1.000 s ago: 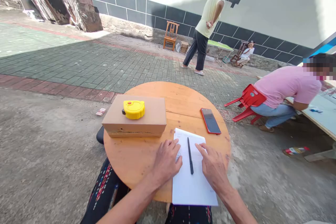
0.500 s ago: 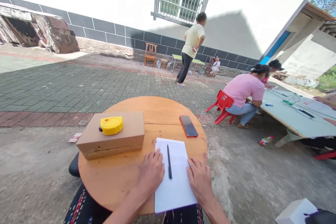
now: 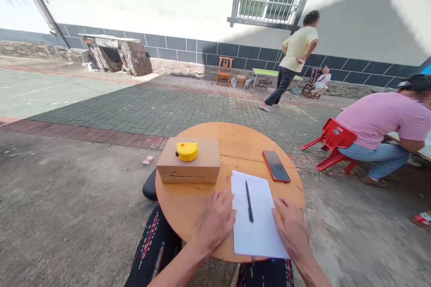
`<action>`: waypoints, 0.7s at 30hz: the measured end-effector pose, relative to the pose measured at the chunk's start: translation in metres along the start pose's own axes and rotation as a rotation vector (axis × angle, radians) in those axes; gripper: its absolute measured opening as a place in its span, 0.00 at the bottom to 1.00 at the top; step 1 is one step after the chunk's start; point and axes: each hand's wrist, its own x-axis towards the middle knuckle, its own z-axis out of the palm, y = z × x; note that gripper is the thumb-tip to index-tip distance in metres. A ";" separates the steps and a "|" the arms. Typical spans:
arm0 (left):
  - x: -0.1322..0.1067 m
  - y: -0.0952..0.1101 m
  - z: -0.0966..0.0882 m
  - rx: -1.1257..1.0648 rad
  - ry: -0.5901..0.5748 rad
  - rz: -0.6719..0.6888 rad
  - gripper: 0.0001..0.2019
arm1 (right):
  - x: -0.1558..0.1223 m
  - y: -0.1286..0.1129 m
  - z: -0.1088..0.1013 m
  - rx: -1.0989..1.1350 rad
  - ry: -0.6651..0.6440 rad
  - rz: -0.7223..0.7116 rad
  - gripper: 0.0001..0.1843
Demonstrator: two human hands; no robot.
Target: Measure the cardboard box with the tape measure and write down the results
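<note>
A stack of white paper (image 3: 257, 240) lies on the round wooden table (image 3: 188, 213), with a black pen (image 3: 249, 202) resting lengthwise on it. My left hand (image 3: 217, 217) is at the left edge of the paper, fingers loosely stretched and holding nothing. On the opposite edge rests my right hand (image 3: 291, 224), its fingers also apart and empty. A phone with a red rim (image 3: 276, 167) lies beyond the paper to the right. To the left, a yellow tape measure (image 3: 186, 151) sits on top of a brown cardboard box (image 3: 205, 161).
A person in a pink shirt (image 3: 380, 116) sits on a red chair (image 3: 336, 136) at the right. Farther off, a person in a yellow shirt (image 3: 299, 49) stands near the wall. A wooden chair (image 3: 224, 71) and a green-topped table (image 3: 264, 73) are behind.
My view has turned left, so the table and people appear farther right. My left hand has drawn back slightly from the paper. The paper, pen, phone and box stay in place on the table.
</note>
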 end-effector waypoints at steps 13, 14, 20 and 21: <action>-0.005 -0.125 -0.107 -0.042 0.808 -0.234 0.22 | 0.099 -0.184 -0.035 0.551 -0.067 -0.406 0.19; 0.000 -0.134 -0.111 -0.093 0.806 -0.272 0.22 | 0.109 -0.201 -0.035 0.547 -0.107 -0.432 0.23; 0.017 -0.168 -0.116 -0.552 0.612 -0.496 0.25 | 0.160 -0.270 -0.016 0.420 -0.342 -0.536 0.44; 0.020 -0.170 -0.115 -0.585 0.587 -0.505 0.25 | 0.163 -0.275 -0.013 0.421 -0.367 -0.544 0.43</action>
